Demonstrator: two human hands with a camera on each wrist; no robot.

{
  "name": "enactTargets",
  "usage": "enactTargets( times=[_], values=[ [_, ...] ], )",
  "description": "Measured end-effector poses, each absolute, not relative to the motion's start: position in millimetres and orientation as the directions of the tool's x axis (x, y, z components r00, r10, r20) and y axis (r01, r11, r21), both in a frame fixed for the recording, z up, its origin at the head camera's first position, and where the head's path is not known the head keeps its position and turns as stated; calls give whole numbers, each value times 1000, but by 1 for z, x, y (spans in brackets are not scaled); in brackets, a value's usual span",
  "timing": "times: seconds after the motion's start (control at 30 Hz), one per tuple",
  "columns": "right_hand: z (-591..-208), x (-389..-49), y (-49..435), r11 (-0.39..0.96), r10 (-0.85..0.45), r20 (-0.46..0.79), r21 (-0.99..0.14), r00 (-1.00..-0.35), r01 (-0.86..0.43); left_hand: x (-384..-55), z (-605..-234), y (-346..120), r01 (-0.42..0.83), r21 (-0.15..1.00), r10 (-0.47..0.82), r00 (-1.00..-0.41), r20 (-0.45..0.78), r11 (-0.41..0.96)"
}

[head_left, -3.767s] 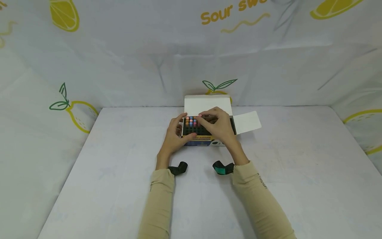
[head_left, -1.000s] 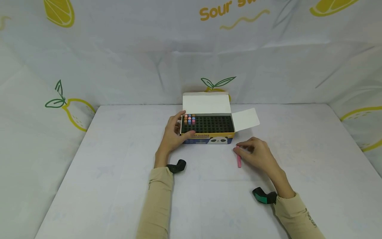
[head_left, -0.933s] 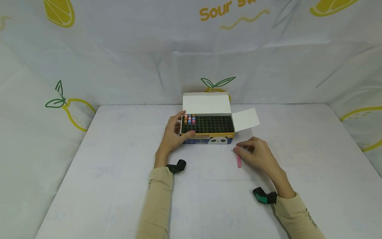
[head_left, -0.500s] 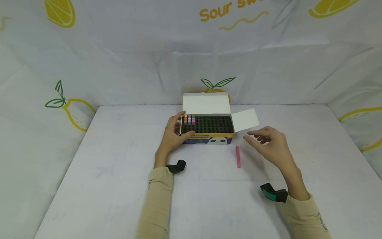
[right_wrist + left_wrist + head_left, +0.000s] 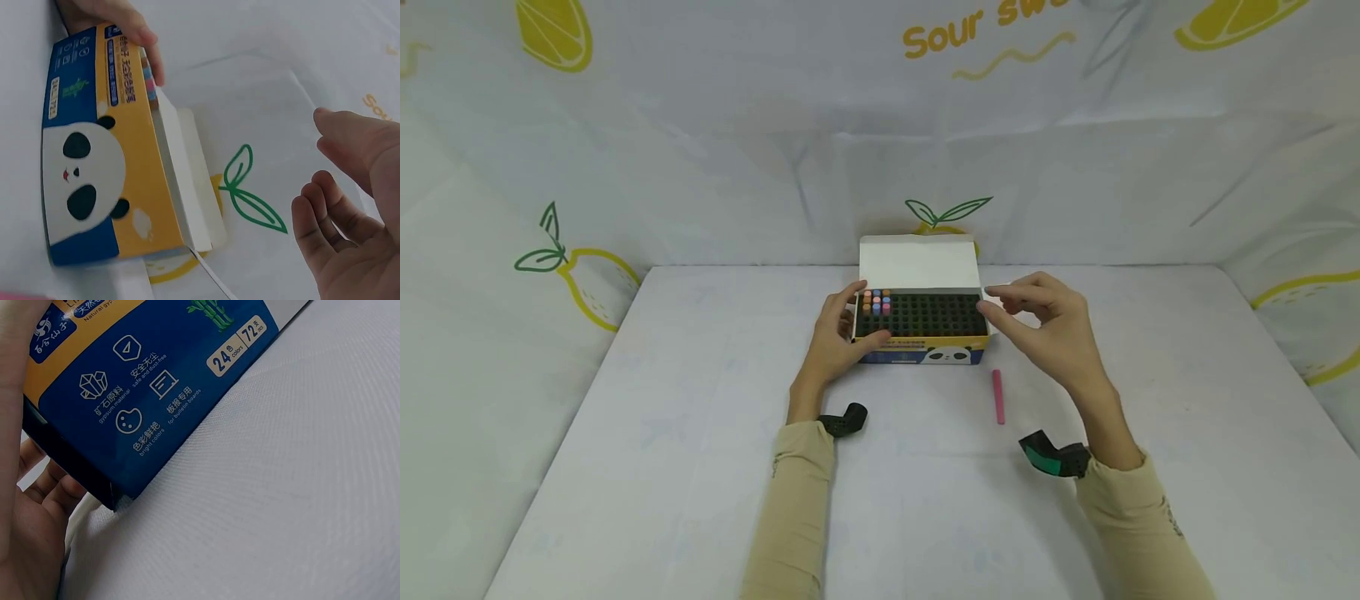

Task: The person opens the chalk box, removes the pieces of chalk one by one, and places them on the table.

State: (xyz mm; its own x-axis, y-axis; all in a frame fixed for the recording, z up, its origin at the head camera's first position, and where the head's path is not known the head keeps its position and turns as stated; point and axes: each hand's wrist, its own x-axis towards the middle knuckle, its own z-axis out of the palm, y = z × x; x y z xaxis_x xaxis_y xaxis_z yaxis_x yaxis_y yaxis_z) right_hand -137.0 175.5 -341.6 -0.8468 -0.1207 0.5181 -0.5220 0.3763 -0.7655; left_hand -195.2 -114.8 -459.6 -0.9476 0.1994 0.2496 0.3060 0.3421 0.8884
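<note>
A chalk box (image 5: 917,343), blue and yellow with a panda face, stands with its lid up. Colored chalk sticks (image 5: 876,302) fill a few holes at the left of its black insert (image 5: 932,312). My left hand (image 5: 833,346) grips the left end, thumb at the front and fingers round the side; the left wrist view shows the box's printed front (image 5: 144,394) close up. At the right end, my right hand (image 5: 1052,329) hovers with nothing between thumb and fingers. One pink chalk stick (image 5: 998,397) lies on the table in front of the box.
The white lid (image 5: 919,260) stands up at the back, and the side flap is mostly hidden behind my right hand. A white sheet with lemon prints (image 5: 737,167) hangs behind the white table (image 5: 700,417). Black straps (image 5: 842,420) sit on both wrists.
My right hand took the pink chalk stick from the box, laid it on the table and let go. It has since risen and come back to the box's right end. The left hand stays.
</note>
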Motion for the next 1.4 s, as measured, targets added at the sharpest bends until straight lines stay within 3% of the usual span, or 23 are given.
enactTargets(
  times=[0.2, 0.63, 1.4],
  values=[
    [-348, -158, 142, 321, -212, 447, -808, -869, -494, -195, -459, -115, 304, 886, 190, -949, 251, 349],
    [-377, -188, 96, 407, -330, 260, -828, -907, -386, -193, -457, -112, 325, 889, 208, -940, 269, 321],
    [-387, -191, 78, 560, -253, 267, -743, -930, -366, -195, -457, -114, 324, 883, 201, -942, 268, 340]
  ],
)
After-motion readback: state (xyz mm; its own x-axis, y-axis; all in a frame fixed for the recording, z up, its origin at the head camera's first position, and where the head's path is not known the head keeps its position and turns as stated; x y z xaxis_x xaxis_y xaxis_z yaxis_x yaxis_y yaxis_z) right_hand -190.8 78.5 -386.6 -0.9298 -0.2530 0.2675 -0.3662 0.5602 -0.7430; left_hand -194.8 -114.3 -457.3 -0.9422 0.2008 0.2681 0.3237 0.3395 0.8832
